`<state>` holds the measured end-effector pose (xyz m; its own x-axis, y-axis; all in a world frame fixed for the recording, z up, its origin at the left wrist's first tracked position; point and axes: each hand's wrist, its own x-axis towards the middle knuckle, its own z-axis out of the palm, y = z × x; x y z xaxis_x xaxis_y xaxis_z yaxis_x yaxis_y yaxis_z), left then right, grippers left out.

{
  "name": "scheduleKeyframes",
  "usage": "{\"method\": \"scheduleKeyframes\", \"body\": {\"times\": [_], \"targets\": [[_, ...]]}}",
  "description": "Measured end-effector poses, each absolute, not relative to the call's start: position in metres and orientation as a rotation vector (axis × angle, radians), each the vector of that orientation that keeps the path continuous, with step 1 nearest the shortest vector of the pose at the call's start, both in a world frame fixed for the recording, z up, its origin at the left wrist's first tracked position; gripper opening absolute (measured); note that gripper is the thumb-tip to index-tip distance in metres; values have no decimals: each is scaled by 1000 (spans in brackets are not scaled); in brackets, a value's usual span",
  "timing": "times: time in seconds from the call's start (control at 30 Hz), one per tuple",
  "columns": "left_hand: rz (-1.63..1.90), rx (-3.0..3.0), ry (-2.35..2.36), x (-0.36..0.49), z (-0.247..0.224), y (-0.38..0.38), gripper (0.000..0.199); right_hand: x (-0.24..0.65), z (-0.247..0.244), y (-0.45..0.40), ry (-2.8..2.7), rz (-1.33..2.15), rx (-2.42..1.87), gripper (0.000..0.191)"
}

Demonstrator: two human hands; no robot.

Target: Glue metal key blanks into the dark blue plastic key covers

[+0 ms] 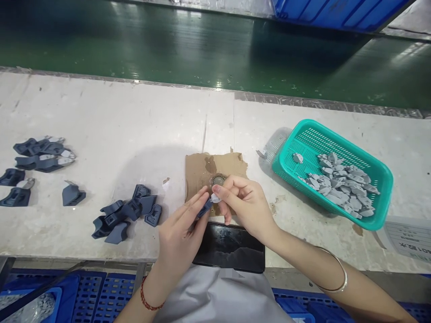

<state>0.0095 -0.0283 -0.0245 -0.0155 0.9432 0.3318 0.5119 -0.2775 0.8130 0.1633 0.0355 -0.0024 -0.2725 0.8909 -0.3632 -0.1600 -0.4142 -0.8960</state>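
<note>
My left hand holds a dark blue plastic part between its fingers, above the near part of a brown cardboard piece. Thumb and forefinger of my right hand pinch a small light grey piece at the end of the blue part; the two pieces touch. Just beyond my fingertips, a small round container sits on the cardboard. A pile of dark blue parts lies left of my left hand. Many light grey pieces fill much of a green basket at the right.
A black phone lies at the table's near edge, under my hands. Blue parts with grey pieces attached rest at the far left. Behind the table runs a green belt, with a blue crate beyond. A printed label is at right.
</note>
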Motion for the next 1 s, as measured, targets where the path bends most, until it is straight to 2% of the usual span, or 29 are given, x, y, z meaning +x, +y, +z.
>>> {"method": "scheduleKeyframes", "body": {"times": [0.2, 0.6, 1.0], "targets": [[1227, 1929, 1539, 12, -27, -31, 54, 160, -4, 30, -1049, 1714, -1224, 47], [1090, 1272, 1522, 6, -20, -25, 14, 164, -3, 33, -1166, 1711, -1147, 44], [1133, 1362, 1443, 1, -17, -25, 11, 168, 3, 35, -1258, 1836, -1149, 40]]}}
